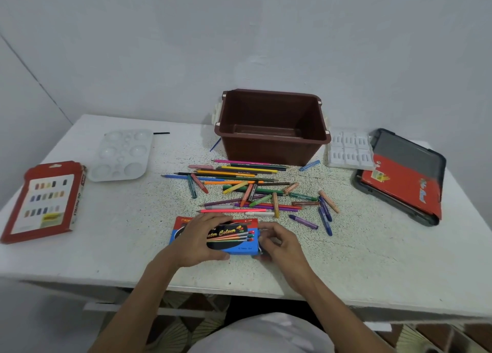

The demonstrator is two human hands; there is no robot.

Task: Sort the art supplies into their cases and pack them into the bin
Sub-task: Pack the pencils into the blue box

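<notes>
Art supplies (247, 190), a loose heap of coloured pencils and crayons, lie at mid-table, between the bin and the box you are holding; none are in a case. Table (119, 246): white, speckled top, carries everything noted here. Bin (271, 150): brown, open, upright at the far centre edge, just behind the heap; interior shows nothing but its own floor. Dark grey case (415, 155): flat at the far right, with a red flat box (399, 187) lying askew on top of it. Red carton (45, 201): at the left edge, its white face printed with rows of colour swatches. White palette (121, 154): just beyond the carton, wells up. White moulded insert (348, 150): between the bin and the grey case, touching the case's corner. Blue box (234, 235): marked "Water Colour", at the near edge of the heap, directly in front of you. Your left hand (199, 241) grips its left half, fingers curled over the top, thumb on the near edge. Your right hand (279, 243) has its fingers curled onto the box's right end, pinching it; whether that end is open you cannot tell from here. A blue crayon (309, 165) lies apart beside the bin's right corner. A thin black stick (161, 133) lies alone beside the palette.
</notes>
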